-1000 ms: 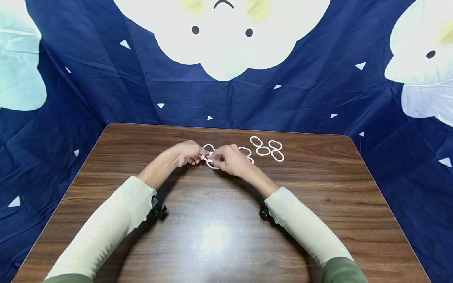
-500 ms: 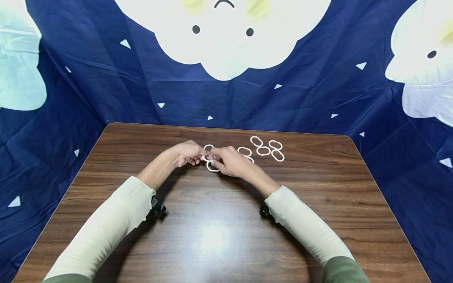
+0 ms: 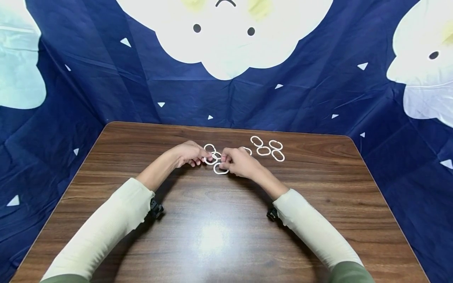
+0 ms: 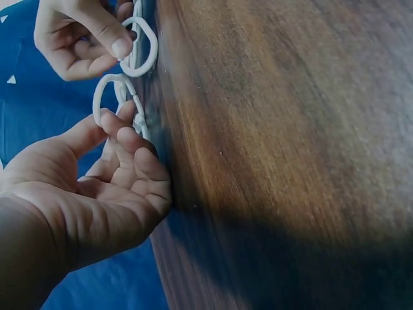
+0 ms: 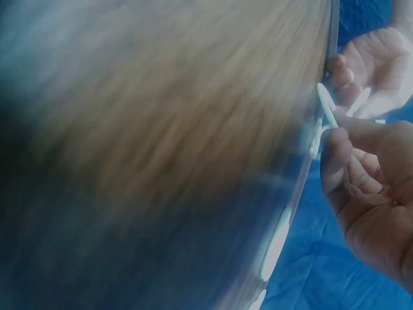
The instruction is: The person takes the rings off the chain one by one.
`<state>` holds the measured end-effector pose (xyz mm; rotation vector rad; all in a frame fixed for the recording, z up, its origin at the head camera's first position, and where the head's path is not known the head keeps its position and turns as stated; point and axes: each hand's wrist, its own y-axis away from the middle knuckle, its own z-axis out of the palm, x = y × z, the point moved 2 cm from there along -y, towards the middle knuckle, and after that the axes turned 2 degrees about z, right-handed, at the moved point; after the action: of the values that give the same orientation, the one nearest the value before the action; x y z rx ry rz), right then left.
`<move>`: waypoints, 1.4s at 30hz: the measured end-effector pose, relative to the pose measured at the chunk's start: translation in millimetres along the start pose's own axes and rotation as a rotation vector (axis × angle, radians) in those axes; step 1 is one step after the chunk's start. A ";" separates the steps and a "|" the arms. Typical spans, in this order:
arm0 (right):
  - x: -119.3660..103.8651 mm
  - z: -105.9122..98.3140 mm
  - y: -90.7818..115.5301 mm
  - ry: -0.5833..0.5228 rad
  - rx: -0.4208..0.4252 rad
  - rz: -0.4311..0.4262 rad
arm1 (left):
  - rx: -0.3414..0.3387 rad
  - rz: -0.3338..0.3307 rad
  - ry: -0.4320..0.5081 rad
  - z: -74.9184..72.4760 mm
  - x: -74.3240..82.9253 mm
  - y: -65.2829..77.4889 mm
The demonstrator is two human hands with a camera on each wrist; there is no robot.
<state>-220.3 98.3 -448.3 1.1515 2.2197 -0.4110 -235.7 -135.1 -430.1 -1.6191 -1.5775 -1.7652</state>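
My left hand (image 3: 190, 153) pinches a white oval link ring (image 4: 97, 103) between thumb and fingers. Two more white rings meet it, one behind (image 3: 205, 146) and one to its right (image 3: 218, 153); whether they are all linked through one another I cannot tell. Just to the right, my right hand (image 3: 241, 162) pinches a separate white oval ring (image 3: 221, 173) by its right end. A narrow space lies between this ring and the left hand's ring in the left wrist view. Both hands work low over the tabletop.
Another white ring (image 3: 249, 149) is partly hidden behind my right hand. Farther right lie several loose rings (image 3: 263, 154) on the brown wooden table (image 3: 198, 220). A blue cloth (image 3: 226, 98) with cloud prints rises behind the table's far edge.
My right hand has drawn to the right, away from my left hand, with the ring in its fingers. The left hand stays nearly in place, and its rings are more exposed.
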 end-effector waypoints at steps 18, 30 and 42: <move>2.4 -26.6 25.3 -0.029 0.008 0.223 | -0.005 -0.008 -0.015 0.1 -3.2 8.1; 15.5 -37.1 34.1 -0.033 0.046 0.249 | -0.005 0.013 -0.012 -1.3 -9.0 11.8; 16.6 -39.1 34.3 -0.065 0.088 0.252 | 0.000 0.034 -0.008 -2.0 -11.0 13.2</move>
<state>-213.9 148.8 -428.6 1.4232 1.9866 -0.4364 -222.8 -146.5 -432.1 -1.6449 -1.5442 -1.7436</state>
